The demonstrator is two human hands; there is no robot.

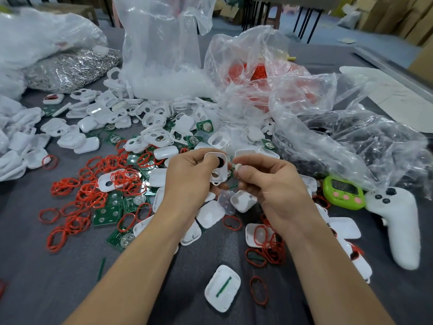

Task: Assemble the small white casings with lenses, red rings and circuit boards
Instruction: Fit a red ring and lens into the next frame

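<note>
Gripping casing [218, 171] in L hand [189, 174], fingers curled round its L edge, thumb on the face; held up off the table [58, 277] clutter. Long axis approx. upright, slight tilt; dark round hole near top end, face turned toward the wearer.

Just R of casing: R hand [269, 181], thumb + forefinger pinching a small white bit [238, 167], prob. a lens, too small to be sure. Level w/ the hole, right beside casing's R edge. Touching or not: cannot tell.

Next move, as judged: short shift leftward from R hand onto the hole, L hand only steadying. R hand nearer the job, no reach needed. Risk: going in skewed, or dropping into the pile below casing.

L of and below casing: loose rings [93, 191] and boards [107, 213]. Behind casing: more white shells [152, 113], clear bags [164, 55]. Well R of casing: green timer [343, 192], white controller [398, 221].
</note>
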